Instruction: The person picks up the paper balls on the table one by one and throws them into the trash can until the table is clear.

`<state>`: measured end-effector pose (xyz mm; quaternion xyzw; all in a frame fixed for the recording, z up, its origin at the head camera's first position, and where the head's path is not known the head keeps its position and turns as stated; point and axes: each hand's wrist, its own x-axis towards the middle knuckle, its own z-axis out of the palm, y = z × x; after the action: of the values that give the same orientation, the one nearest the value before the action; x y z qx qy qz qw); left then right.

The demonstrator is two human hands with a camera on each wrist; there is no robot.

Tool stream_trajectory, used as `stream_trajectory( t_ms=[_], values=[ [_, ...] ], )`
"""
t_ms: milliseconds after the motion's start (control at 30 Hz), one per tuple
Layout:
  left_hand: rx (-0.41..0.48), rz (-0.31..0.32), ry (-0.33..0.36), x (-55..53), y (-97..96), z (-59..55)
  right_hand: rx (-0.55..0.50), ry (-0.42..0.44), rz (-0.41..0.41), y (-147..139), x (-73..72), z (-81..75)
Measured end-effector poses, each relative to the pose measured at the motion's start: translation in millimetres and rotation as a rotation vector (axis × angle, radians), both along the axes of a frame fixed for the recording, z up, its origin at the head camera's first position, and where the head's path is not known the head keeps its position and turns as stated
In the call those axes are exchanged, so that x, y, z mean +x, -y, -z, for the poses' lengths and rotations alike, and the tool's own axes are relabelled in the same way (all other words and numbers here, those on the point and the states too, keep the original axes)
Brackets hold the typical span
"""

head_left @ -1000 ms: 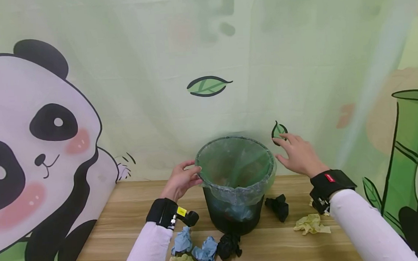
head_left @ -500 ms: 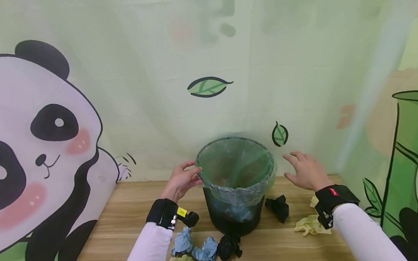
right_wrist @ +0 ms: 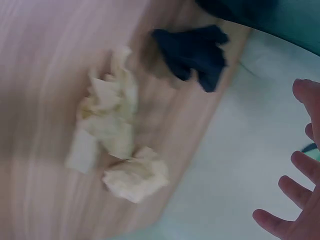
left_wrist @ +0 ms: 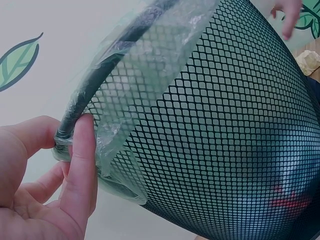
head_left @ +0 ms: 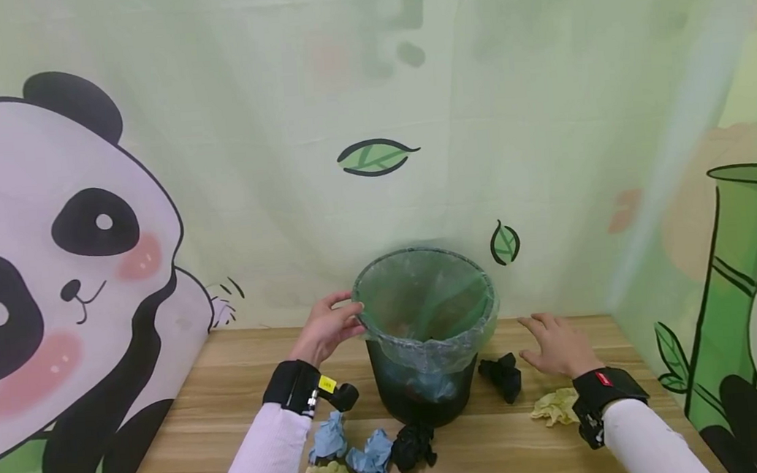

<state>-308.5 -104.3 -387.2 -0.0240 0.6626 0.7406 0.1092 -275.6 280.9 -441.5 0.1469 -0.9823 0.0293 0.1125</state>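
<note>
From where I'm standing, the left hand (head_left: 328,328) is pinching the mesh bin (head_left: 423,405) at its rim, the bin standing upright on the table (head_left: 232,401) with its green liner (head_left: 436,357) folded over the edge; a light, steady hold is looking best, as tugging could loosen that liner. The right hand (head_left: 560,345) is hovering with fingers spread, holding nothing, near the black paper ball (head_left: 503,378) and pale yellow scrap (head_left: 554,407), both lying right of the bin. Curling several fingers around a crumpled piece is seeming safer than nipping a flap.
</note>
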Motion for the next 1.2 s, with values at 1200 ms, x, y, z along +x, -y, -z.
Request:
stream_trajectory(
  t_ms=[1200],
  values=[
    [0.011,-0.002,0.009,0.9,0.7,0.2,-0.089,0.169,0.122,-21,44.1,110.1]
  ],
)
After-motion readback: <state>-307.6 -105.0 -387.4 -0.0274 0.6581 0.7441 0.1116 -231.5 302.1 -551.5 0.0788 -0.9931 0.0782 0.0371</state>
